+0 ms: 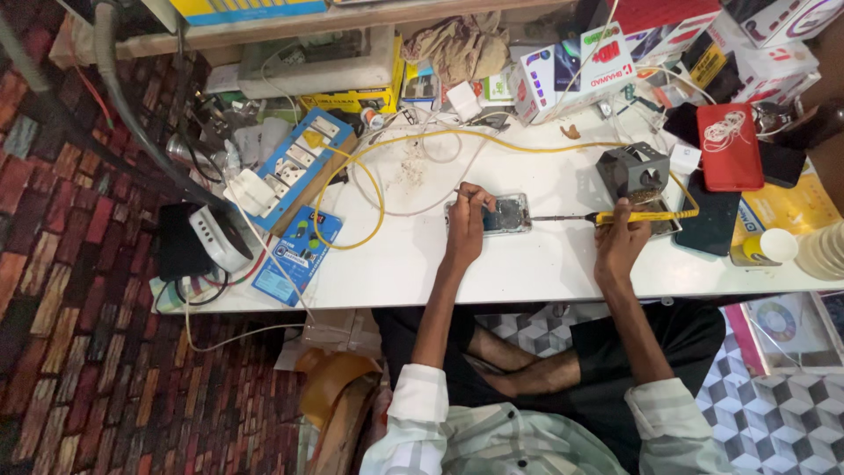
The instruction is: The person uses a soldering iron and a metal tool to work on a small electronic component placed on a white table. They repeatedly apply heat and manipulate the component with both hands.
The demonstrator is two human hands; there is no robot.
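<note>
An opened phone (505,214) lies flat on the white table (527,264), its insides showing. My left hand (467,222) rests on the phone's left end and pinches something small there; what it is I cannot make out. My right hand (621,240) grips a yellow-handled soldering iron (640,216), held level with its thin tip pointing left, close to the phone's right edge. The iron's yellow cable (369,180) loops across the table to the left.
A grey soldering stand (635,170) sits just behind my right hand. A red case (729,148), a dark phone (712,224) and a paper cup (767,246) lie at right. Blue switch board (297,165), boxes (576,70) and tangled wires crowd the back and left.
</note>
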